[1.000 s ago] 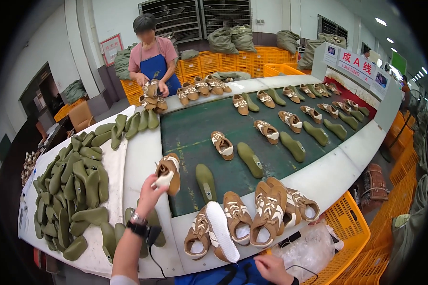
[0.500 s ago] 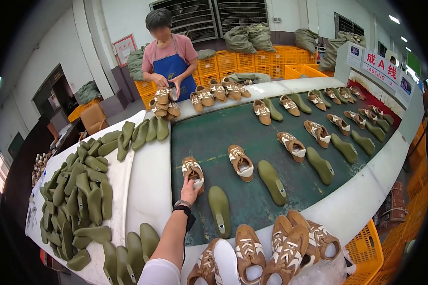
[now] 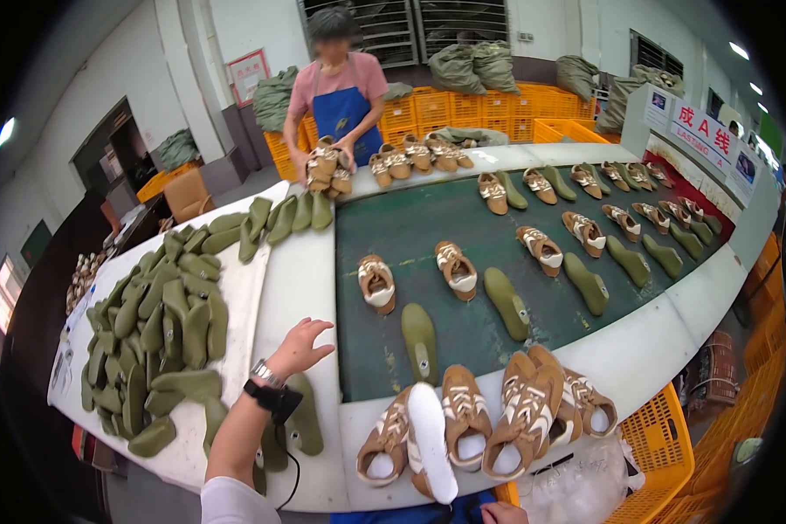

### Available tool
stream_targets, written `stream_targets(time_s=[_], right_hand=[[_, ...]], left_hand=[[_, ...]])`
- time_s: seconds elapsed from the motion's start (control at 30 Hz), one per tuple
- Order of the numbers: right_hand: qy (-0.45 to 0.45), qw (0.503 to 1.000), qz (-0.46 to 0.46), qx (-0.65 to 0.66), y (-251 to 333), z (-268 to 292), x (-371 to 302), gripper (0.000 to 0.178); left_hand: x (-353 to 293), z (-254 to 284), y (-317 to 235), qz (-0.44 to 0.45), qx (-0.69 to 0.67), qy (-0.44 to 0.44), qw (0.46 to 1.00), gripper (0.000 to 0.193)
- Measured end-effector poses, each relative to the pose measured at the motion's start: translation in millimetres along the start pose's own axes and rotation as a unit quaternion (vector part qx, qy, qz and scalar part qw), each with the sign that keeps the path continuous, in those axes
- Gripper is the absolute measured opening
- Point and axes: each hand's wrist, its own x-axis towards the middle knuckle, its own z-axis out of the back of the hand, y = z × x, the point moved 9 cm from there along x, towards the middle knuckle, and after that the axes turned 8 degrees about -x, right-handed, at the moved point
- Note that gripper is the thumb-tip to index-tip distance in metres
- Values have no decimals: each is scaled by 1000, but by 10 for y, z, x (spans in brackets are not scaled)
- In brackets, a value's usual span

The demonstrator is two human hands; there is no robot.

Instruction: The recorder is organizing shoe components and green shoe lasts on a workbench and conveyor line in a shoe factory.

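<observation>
Green belt (image 3: 365,349), brown lace-up shoe (image 3: 376,286), white stripes; whitish heel

Lasts (image 3: 196,336) piled left, shoes (image 3: 376,284) on belt (image 3: 419,223)

By the near edge of our worktop (image 3: 293,271), our right hand (image 3: 505,513) is cut off; our left forearm (image 3: 240,441) partly hides green lasts (image 3: 306,428)

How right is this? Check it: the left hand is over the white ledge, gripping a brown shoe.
Wrong about the grip: the head view shows the left hand empty and open, over the white ledge.
</observation>
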Motion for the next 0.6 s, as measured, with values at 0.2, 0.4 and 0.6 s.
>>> stream_targets(time_s=[0.2, 0.4, 0.6], right_hand=[[58, 996, 71, 25, 622, -64, 46, 13], [147, 971, 177, 70, 1620, -71, 243, 12], [141, 918, 371, -6, 2351, -286, 244, 14]], left_hand=[[-1867, 242, -254, 114, 78, -86, 987, 49], [-3294, 324, 142, 283, 116, -241, 921, 64], [-3516, 125, 463, 291, -67, -313, 902, 67]])
